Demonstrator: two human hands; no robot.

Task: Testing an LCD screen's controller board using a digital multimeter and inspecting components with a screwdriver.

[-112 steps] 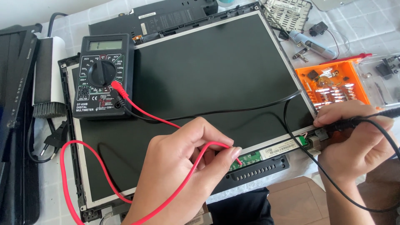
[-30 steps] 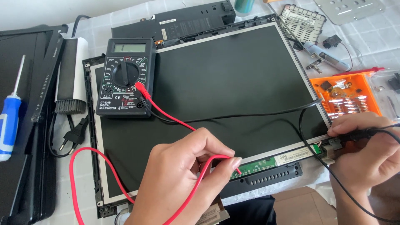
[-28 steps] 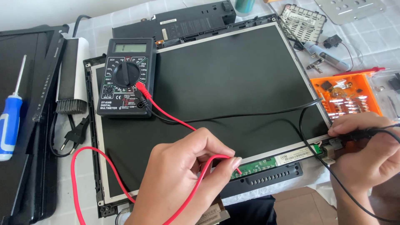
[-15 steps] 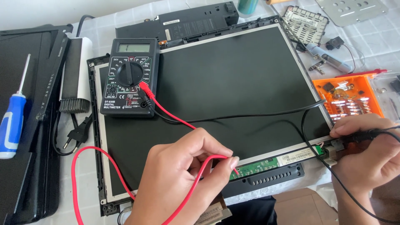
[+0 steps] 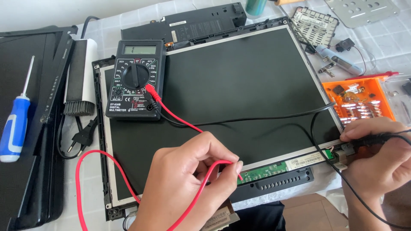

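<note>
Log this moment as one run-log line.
left hand: holds red probe on green circuit strip | right hand: holds black probe at panel corner connector | multimeter: lies on screen panel

two hands are at work: one left hand (image 5: 188,184) and one right hand (image 5: 379,160). there is one black multimeter (image 5: 136,79), with two leads running from it, one red lead (image 5: 128,184) and one black lead (image 5: 257,119). one bare display panel (image 5: 239,85) lies flat. one blue-handled screwdriver (image 5: 17,124), one orange parts tray (image 5: 357,100) and one black mains plug (image 5: 83,134) lie around it.
</note>
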